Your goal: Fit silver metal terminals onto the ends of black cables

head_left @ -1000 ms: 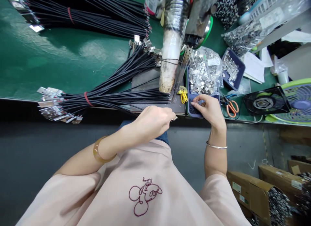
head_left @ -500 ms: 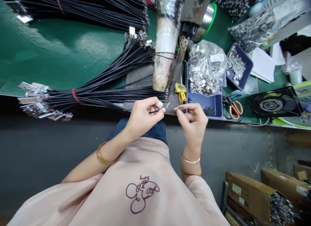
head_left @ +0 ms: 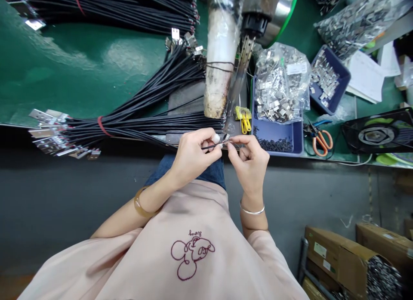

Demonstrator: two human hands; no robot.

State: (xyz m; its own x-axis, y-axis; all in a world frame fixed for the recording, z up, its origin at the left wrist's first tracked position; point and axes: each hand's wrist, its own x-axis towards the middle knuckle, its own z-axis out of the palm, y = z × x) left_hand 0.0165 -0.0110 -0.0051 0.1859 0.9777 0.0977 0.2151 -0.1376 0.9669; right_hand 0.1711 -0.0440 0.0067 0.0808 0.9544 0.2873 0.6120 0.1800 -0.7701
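My left hand is closed in a pinch on a black cable, just short of its end; white wrapping covers one fingertip. Close by on the right, my right hand pinches by the cable's tip, with thumb and forefinger nearly meeting the left fingers. A thin, wire-like line shows under those right fingers, too small to name. A small metal connector piece shows right at the fingertips. Behind both hands lies a bundle of black cables, tied with a red band and ending in metal plugs at the left.
A wrapped white tube and a metal nozzle hang down just beyond my hands. To the right are a yellow clip, a purple tray of small parts, orange-handled pliers and a black fan.
My right hand has moved left, bringing its fingertips up to the cable end in my left hand. The camera view has shifted slightly.
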